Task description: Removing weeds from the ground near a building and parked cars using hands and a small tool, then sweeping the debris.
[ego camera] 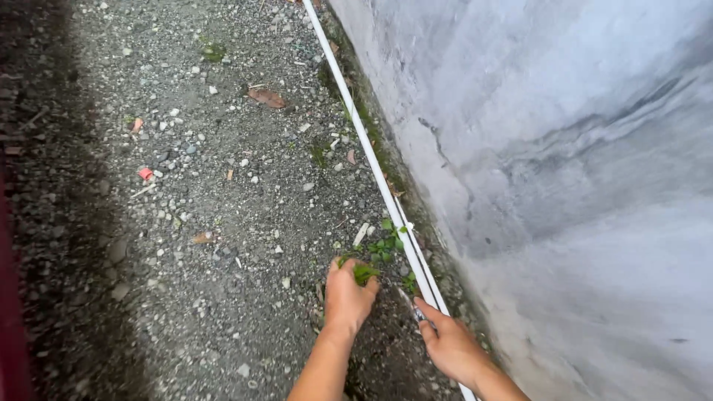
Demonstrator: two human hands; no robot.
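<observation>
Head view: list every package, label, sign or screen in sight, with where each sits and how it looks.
No package, label, sign or screen shows here.
Nearest to one: a small red scrap on the gravel at the left, too small to tell what it is.
Else only a white pipe along the foot of the grey wall, and green weeds by the left hand and right hand.

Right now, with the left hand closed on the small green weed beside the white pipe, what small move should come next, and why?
Probably a slow pull up and away from the wall. The left hand already grips the weed, more leaves grow against the white pipe, and the right hand rests at the pipe.
</observation>
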